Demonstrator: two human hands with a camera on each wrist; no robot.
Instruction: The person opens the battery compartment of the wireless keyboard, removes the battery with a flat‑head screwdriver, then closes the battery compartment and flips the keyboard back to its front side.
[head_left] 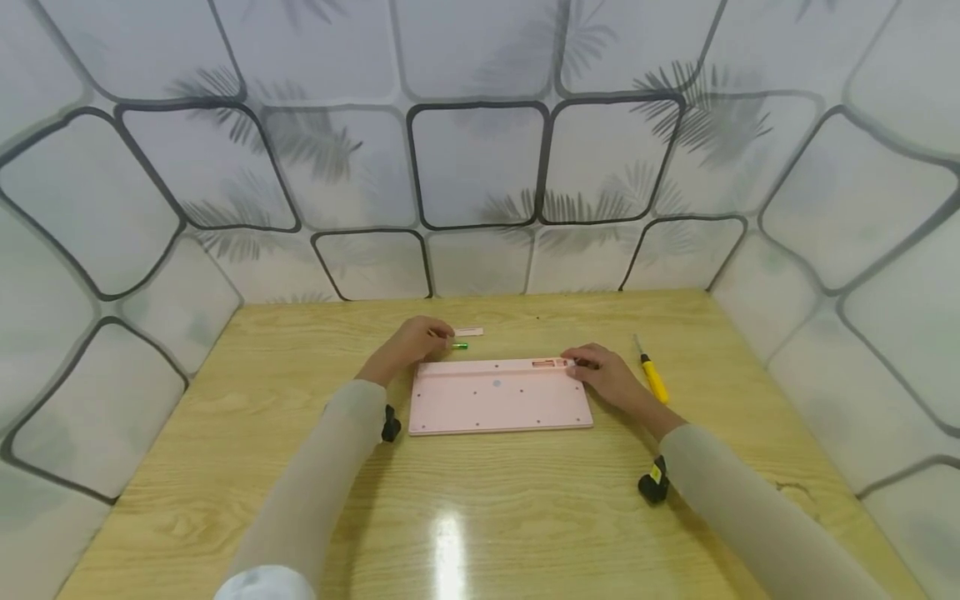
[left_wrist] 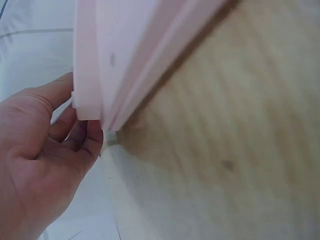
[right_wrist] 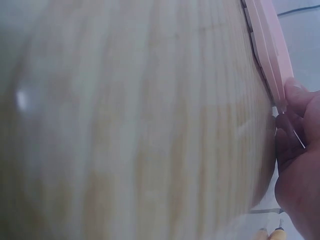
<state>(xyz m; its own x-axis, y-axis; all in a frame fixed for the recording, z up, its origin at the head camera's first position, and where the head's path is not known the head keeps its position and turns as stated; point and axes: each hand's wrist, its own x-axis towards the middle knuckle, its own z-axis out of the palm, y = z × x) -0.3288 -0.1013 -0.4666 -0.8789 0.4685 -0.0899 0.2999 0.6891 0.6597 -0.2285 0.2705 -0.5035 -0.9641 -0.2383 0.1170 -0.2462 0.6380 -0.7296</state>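
A pink keyboard [head_left: 501, 404] lies underside up on the wooden table, screws dotting its back. The uncovered battery slot [head_left: 551, 363] is near its far right corner. My right hand [head_left: 607, 379] grips that corner, and in the right wrist view the thumb lies on the pink edge with fingers beneath. Beyond the far left corner is my left hand [head_left: 415, 342], fingers bent beside a green battery [head_left: 460, 345]. In the left wrist view the keyboard's edge [left_wrist: 90, 100] partly hides those fingers, so whether they pinch anything cannot be seen.
A small pale battery cover [head_left: 469, 332] lies behind the keyboard, close to the left fingers. To the right of the right hand lies a screwdriver [head_left: 654, 382] with a yellow handle. A patterned cloth wall [head_left: 480, 167] encloses the table's back and sides.
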